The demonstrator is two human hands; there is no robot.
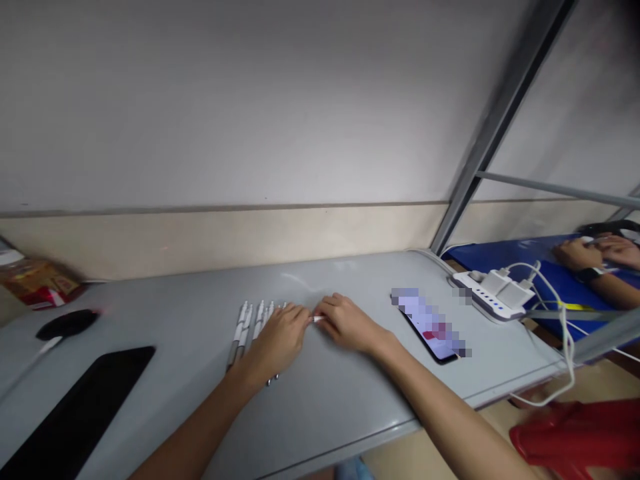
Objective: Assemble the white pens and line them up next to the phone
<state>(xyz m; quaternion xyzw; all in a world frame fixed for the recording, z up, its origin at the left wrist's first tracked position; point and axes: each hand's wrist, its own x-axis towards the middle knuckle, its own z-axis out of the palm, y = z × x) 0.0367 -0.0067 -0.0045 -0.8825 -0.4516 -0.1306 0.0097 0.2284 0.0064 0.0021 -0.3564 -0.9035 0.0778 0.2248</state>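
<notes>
My left hand (286, 333) and my right hand (345, 323) meet over the grey table, fingertips nearly touching. Both are closed in a pinch around a small white pen-like piece (317, 319), of which only a short stretch shows in the gap between them. Several white-and-grey pens (241, 331) lie side by side just left of my left hand. That hand and its wrist cover part of the row, with a few pen tips poking out below.
A phone (431, 327) with a lit screen lies to the right, near a white power strip (493, 297) with plugs and cables. Leftward are a dark tablet-like slab (85, 407), a black mouse-shaped object (67, 325) and a packet (43, 283). Another person's hands (583, 257) rest over a blue surface.
</notes>
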